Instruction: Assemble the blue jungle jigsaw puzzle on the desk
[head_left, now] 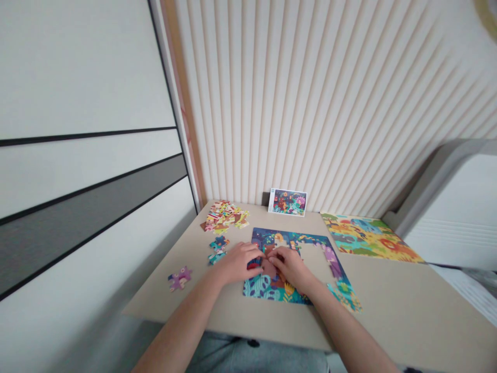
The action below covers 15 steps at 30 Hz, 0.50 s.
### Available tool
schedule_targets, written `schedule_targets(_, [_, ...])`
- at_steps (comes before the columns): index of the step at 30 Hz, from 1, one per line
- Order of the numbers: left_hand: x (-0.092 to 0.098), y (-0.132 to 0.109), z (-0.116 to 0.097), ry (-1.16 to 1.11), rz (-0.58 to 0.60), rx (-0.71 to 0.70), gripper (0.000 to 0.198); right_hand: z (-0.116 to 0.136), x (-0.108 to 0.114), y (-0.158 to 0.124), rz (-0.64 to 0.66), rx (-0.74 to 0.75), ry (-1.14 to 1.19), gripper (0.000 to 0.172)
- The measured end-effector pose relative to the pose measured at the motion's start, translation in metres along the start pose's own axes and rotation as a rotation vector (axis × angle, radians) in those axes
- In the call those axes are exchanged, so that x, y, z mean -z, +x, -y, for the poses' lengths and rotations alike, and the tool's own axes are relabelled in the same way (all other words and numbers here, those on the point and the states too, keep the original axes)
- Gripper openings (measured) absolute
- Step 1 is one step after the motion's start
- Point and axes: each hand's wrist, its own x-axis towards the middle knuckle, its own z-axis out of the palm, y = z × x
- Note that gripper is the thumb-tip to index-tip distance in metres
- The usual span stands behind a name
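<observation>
Count: two hands, one partly built jigsaw puzzle (267,287), one heap of loose pieces (225,217), three separate pieces, one picture card (288,202), one large printed sheet (368,238). All lie on a beige surface (404,305), and all places below are taken from the puzzle.

Left hand (238,262) and right hand (289,267) sit side by side over the puzzle's middle, fingers curled down and almost meeting. Grip on both: closed toward the pieces under the fingers, but whether either hand is grasping a piece I cannot tell (fingertips hidden). A dark red patch of the picture shows just under the left fingers (254,264).

The puzzle has a gap inside its upper right part, with surface showing through, and a strip of pieces runs down its right side.

Beyond the far left corner: the heap, count not readable. Left of the puzzle, near the left hand: two small teal pieces (217,249), close together. Further left, well apart: one purple piece (179,278).

Beyond the far edge: the card, propped against a ribbed wall panel (310,103). Far right: the sheet.

Room for moving: a narrow band of surface toward the person, a wider stretch to the right.
</observation>
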Motion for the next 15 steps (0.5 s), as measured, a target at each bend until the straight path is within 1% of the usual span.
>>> schedule_targets(4, [-0.0008, -0.0002, 0.0009, -0.022, 0.024, -0.005, 0.034, -0.0023, -0.0021, 0.0010, 0.004, 0.008, -0.058, 0.012])
schedule_targets(7, [-0.0033, -0.0006, 0.0020, -0.015, 0.029, 0.002, 0.036, -0.0021, -0.0047, 0.0015, 0.016, 0.048, -0.096, 0.012])
schedule_targets(11, [-0.0061, -0.0008, 0.0036, -0.005, 0.038, -0.004, 0.033, 0.0028, -0.0068, -0.0001, 0.025, 0.106, -0.146, 0.013])
schedule_targets(15, [-0.0072, -0.0011, 0.0048, -0.006, 0.041, -0.004, 0.027, 0.0046, -0.0035, -0.0025, 0.032, 0.105, -0.233, 0.007])
